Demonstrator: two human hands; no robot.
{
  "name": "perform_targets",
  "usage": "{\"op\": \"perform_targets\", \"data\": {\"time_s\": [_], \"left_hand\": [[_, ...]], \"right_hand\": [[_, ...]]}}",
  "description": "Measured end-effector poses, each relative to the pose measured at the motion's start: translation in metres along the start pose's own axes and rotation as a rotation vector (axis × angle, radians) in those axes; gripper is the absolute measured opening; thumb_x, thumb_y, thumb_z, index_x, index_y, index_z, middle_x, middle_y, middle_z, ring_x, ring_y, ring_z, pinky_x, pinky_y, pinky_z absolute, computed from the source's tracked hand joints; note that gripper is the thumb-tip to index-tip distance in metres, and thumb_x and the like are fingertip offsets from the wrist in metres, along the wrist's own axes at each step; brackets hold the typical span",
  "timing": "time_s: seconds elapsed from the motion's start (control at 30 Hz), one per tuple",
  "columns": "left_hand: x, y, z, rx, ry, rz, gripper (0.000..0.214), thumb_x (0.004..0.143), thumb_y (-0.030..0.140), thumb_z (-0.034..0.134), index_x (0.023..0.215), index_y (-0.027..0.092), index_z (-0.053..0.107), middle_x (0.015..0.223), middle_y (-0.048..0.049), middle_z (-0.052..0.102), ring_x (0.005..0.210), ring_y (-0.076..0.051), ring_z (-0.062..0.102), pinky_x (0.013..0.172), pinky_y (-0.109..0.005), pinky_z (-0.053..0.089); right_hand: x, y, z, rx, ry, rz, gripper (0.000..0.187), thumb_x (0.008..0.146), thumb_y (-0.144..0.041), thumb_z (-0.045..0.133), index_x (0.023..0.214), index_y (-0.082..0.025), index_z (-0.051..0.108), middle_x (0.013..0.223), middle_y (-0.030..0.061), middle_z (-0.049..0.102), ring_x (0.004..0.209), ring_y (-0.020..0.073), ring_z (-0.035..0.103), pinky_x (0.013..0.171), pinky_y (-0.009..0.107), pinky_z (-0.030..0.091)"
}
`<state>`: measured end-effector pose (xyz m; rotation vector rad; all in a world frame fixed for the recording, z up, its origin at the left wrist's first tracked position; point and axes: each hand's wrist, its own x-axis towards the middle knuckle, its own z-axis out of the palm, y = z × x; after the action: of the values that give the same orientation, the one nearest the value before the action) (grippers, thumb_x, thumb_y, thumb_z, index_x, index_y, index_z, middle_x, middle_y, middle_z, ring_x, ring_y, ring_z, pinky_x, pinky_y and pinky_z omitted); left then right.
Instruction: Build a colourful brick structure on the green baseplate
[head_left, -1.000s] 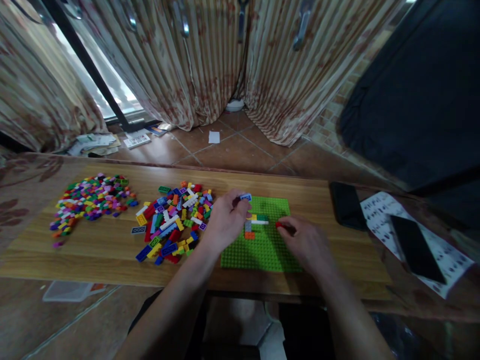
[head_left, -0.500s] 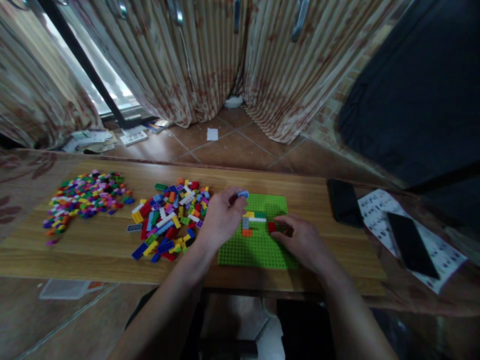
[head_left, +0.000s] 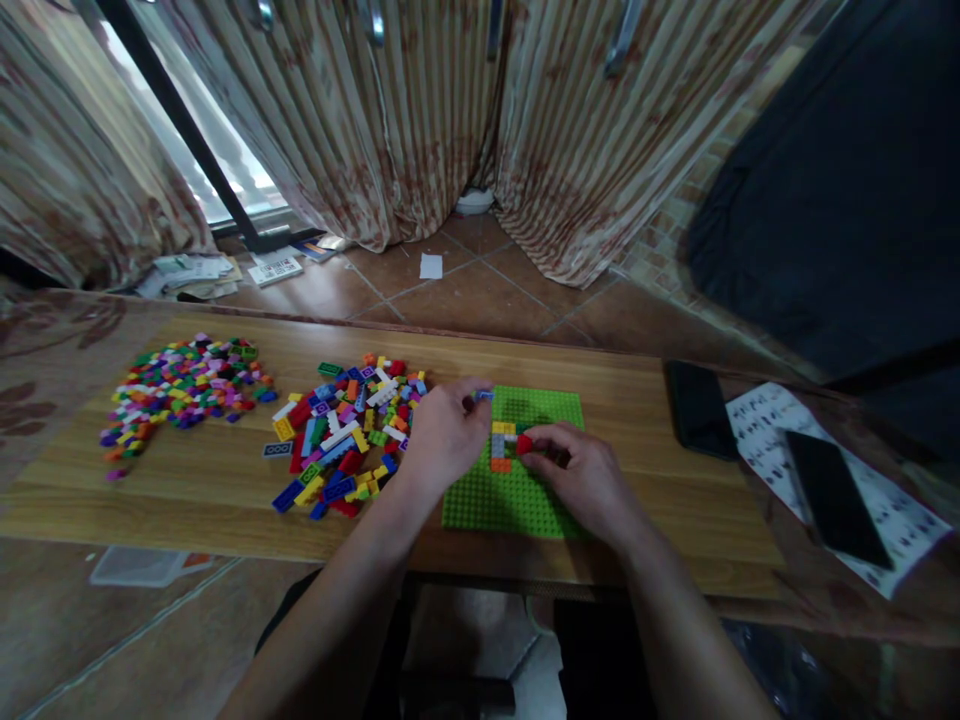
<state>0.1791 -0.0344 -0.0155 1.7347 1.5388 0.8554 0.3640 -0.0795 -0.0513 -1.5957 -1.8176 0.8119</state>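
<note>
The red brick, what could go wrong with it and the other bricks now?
The red brick, pinched in the right hand, is right by the white brick, so it might knock it or sit crooked.
The right hand also covers part of the green baseplate, so studs could be miscounted.
The blue brick pokes out from the left hand's fingertips and might slip.
</note>
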Motion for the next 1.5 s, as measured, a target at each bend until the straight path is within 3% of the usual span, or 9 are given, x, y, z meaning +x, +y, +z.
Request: {"op": "perform_targets", "data": {"time_s": [0.4, 0.63, 0.9, 1.07, 1.27, 1.5], "left_hand": [[-0.001, 0.000, -0.002, 0.108, -0.043, 0.023, 0.032, 0.083, 0.017, 0.052, 0.108, 0.019, 0.071, 0.082, -0.0042, 0.073, 0.070, -0.016, 0.065, 0.070, -0.025, 0.051], [-0.001, -0.001, -0.002, 0.110, -0.033, 0.029, 0.031, 0.084, 0.017, 0.051, 0.109, 0.019, 0.071, 0.098, -0.0061, 0.074, 0.083, -0.017, 0.068, 0.079, -0.027, 0.052], [-0.002, 0.001, -0.002, 0.120, -0.040, 0.017, 0.032, 0.085, 0.018, 0.050, 0.110, 0.018, 0.070, 0.094, -0.0060, 0.074, 0.076, -0.017, 0.067, 0.076, -0.027, 0.052], [-0.001, 0.000, -0.003, 0.132, -0.050, 0.002, 0.033, 0.085, 0.019, 0.050, 0.111, 0.019, 0.070, 0.088, -0.0047, 0.074, 0.074, -0.016, 0.066, 0.075, -0.027, 0.051], [-0.001, 0.001, -0.004, 0.158, -0.060, -0.015, 0.033, 0.085, 0.020, 0.051, 0.112, 0.019, 0.069, 0.085, -0.0037, 0.074, 0.073, -0.015, 0.066, 0.074, -0.026, 0.051], [-0.001, 0.000, -0.005, 0.239, -0.098, -0.002, 0.033, 0.086, 0.020, 0.050, 0.112, 0.020, 0.069, 0.085, -0.0046, 0.074, 0.074, -0.016, 0.066, 0.074, -0.027, 0.051]], "right_hand": [[0.004, -0.008, 0.011, -0.118, -0.056, -0.028, 0.013, 0.083, -0.024, 0.062, 0.094, -0.025, 0.068, 0.086, 0.0019, 0.062, 0.079, 0.0170, 0.058, 0.071, 0.031, 0.043], [0.004, -0.011, 0.009, -0.161, -0.073, -0.033, 0.012, 0.085, -0.024, 0.060, 0.095, -0.023, 0.067, 0.086, 0.0025, 0.062, 0.080, 0.0177, 0.058, 0.073, 0.032, 0.043], [0.004, -0.012, 0.011, -0.170, -0.090, -0.030, 0.015, 0.083, -0.024, 0.062, 0.097, -0.023, 0.068, 0.084, 0.0025, 0.063, 0.077, 0.0176, 0.058, 0.070, 0.031, 0.043], [0.004, -0.012, 0.010, -0.143, -0.048, -0.027, 0.016, 0.084, -0.025, 0.060, 0.097, -0.023, 0.069, 0.083, 0.0023, 0.066, 0.076, 0.0177, 0.059, 0.070, 0.031, 0.043], [0.005, -0.004, 0.009, -0.128, 0.102, -0.037, 0.017, 0.087, -0.029, 0.056, 0.084, -0.022, 0.071, 0.085, 0.0035, 0.068, 0.078, 0.0190, 0.062, 0.074, 0.033, 0.045], [0.006, -0.002, 0.016, -0.125, 0.065, -0.039, 0.014, 0.085, -0.026, 0.060, 0.084, -0.024, 0.073, 0.082, 0.0029, 0.066, 0.078, 0.0181, 0.060, 0.071, 0.031, 0.043]]}}
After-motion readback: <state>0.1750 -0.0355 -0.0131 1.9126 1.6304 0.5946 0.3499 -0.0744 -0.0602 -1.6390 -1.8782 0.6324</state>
